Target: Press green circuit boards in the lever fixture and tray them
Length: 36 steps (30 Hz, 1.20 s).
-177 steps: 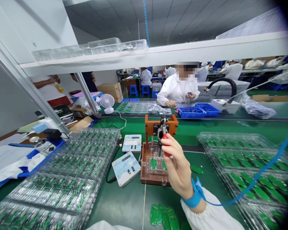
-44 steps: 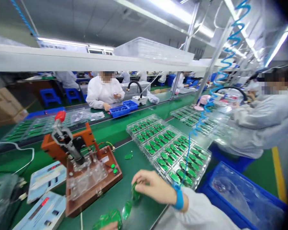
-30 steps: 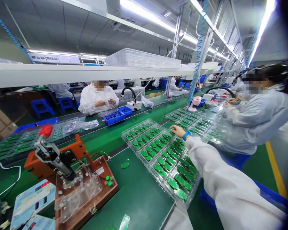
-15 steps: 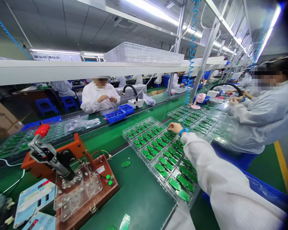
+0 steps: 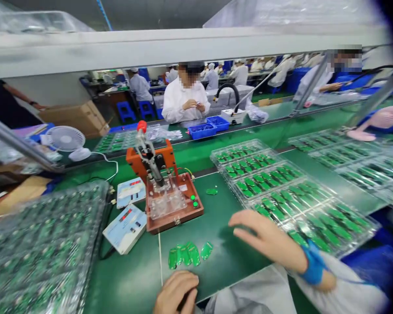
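My right hand [image 5: 265, 237] hovers over the green mat with fingers stretched out and apart, holding nothing; a blue wrist strap [image 5: 312, 264] is on its wrist. My left hand [image 5: 177, 293] rests at the mat's near edge, fingers loosely curled, nothing visible in it. Between the hands lies a small row of green circuit boards [image 5: 188, 254]. Behind them stands the brown test fixture [image 5: 173, 203] with its orange frame and red-tipped lever [image 5: 141, 127] raised. A single green board [image 5: 212, 191] lies beside the fixture.
Clear trays of green boards [image 5: 281, 192] sit at the right, more trays [image 5: 36, 253] at the left. Two meter boxes [image 5: 126, 224] lie left of the fixture. A white fan [image 5: 65, 141] stands at back left. Across the belt a white-coated person works beside blue bins [image 5: 206, 127].
My right hand has drawn back from the far tray to the mat in front of me. The view has swung left, and my left hand and the row of boards have come into view.
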### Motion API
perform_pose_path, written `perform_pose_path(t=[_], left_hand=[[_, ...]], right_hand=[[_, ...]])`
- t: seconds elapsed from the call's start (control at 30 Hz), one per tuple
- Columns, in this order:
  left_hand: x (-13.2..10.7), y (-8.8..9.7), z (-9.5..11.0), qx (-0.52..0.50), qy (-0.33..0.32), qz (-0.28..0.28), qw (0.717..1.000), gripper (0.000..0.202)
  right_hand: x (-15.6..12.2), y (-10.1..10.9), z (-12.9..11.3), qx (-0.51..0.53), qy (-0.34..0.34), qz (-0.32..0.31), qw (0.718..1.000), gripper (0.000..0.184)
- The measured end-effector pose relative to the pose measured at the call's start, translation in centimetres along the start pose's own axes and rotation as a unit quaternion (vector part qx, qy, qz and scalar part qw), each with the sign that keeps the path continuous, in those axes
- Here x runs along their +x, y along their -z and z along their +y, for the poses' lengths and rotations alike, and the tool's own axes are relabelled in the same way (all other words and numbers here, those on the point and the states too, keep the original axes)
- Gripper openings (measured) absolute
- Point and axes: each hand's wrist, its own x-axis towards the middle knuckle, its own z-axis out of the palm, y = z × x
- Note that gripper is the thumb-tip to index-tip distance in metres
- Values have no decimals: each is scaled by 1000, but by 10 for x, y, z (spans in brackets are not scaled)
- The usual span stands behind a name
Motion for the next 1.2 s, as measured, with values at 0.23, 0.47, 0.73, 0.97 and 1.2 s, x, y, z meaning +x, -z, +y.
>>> perform_pose_path(t=[0.23,0.47,0.73,0.97,1.2], left_hand=[[19,56,-31,55,96,-63,992,10],[16,56,-54,69,90,-126,986,21],[15,57,-48,41,100,-100,989,17],[64,93,-49,24,91,21,995,17],[128,99,-86,109,59,23,992,16]], right_hand=[[-26,-126,-27,6,-39,9,999,17],[-24,-141,-21,-45,-48,46,997,27],[-26,-136,-14,13,-51,41,998,20],[54,-86,-20,103,34,55,993,27],[152,-93,-27,60,162,16,985,27]])
